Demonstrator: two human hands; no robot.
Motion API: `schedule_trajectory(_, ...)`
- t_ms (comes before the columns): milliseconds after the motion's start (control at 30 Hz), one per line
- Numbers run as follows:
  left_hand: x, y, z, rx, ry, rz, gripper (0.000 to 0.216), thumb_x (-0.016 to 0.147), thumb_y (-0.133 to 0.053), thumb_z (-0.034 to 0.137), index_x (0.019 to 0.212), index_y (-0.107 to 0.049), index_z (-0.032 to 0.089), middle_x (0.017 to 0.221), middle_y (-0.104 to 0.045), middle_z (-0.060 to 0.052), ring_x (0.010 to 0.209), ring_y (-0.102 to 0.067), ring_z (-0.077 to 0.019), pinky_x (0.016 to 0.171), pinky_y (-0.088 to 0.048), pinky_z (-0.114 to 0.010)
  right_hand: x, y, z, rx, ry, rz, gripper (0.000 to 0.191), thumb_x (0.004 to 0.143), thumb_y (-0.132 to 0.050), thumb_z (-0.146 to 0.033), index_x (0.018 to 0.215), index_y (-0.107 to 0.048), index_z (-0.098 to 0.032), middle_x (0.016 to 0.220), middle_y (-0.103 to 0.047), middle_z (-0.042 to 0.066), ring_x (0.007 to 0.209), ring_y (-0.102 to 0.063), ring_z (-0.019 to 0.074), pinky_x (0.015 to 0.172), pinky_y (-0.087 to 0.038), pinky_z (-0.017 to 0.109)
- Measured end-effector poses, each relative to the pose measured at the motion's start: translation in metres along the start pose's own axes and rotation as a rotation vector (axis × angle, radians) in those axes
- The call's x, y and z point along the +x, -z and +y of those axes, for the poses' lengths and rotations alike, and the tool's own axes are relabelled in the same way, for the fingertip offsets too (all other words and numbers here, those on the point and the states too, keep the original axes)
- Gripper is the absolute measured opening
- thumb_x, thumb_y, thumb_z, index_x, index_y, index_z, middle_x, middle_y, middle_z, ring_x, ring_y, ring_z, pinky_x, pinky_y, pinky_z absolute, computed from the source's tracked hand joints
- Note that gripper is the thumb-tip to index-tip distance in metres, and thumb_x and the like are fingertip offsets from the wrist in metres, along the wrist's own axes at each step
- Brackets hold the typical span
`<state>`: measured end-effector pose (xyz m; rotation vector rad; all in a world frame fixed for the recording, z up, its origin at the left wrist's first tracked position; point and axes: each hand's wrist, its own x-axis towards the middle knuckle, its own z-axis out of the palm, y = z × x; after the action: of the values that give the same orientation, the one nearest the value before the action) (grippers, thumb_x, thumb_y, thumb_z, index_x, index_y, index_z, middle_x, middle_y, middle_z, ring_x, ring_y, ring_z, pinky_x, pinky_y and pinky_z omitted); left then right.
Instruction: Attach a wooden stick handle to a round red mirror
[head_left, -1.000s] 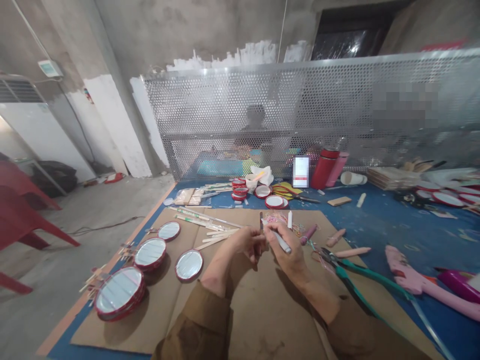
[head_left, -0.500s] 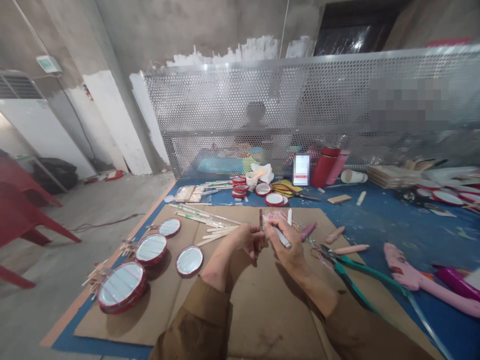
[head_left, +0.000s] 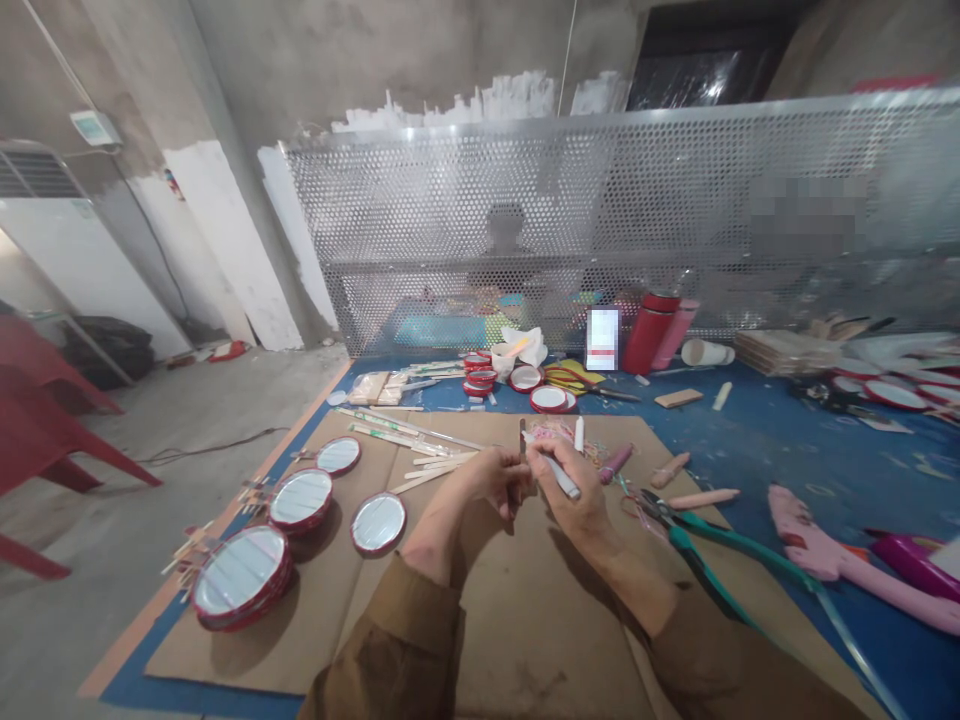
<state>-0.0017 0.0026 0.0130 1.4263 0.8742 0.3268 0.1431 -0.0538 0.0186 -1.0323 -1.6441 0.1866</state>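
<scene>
Both hands meet over the middle of a brown cardboard sheet [head_left: 517, 620]. My left hand [head_left: 491, 483] pinches a thin upright stick [head_left: 522, 437] between thumb and fingers. My right hand [head_left: 570, 490] is closed around a white pen-like tool [head_left: 562, 478], whose tip touches the stick. A small heap of coloured rubber bands [head_left: 559, 432] lies just beyond the hands.
Round red-rimmed mirrors [head_left: 241, 574] lie on the left of the cardboard, wooden sticks [head_left: 405, 437] behind them. Green-handled pliers [head_left: 701, 550] and pink handles [head_left: 832, 560] lie to the right on the blue table [head_left: 780, 440]. A perforated metal screen [head_left: 600, 220] stands at the back, a person behind it.
The hands keep the same grip and stay close together; the view has shifted slightly. Nothing was picked up or let go.
</scene>
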Motion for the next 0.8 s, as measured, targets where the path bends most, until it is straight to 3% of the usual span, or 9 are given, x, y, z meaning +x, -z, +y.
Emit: schedule_trajectory(800,-0.0018,-0.0002,0.0000,0.007,-0.020,-0.018,0.038,0.072,-0.070,0.051,0.078,-0.054,0.017,0.052,-0.056,0.001,0.043,-0.057,-0.0148,0.044,-0.046,-0.025,-0.0006,0.0017,0.0025,-0.018,0.036,0.029,0.012,0.095,-0.054,-0.029,0.090,-0.063,-0.023,0.085,-0.071,0.004,0.080,-0.066,0.0196,0.074,-0.053,0.032)
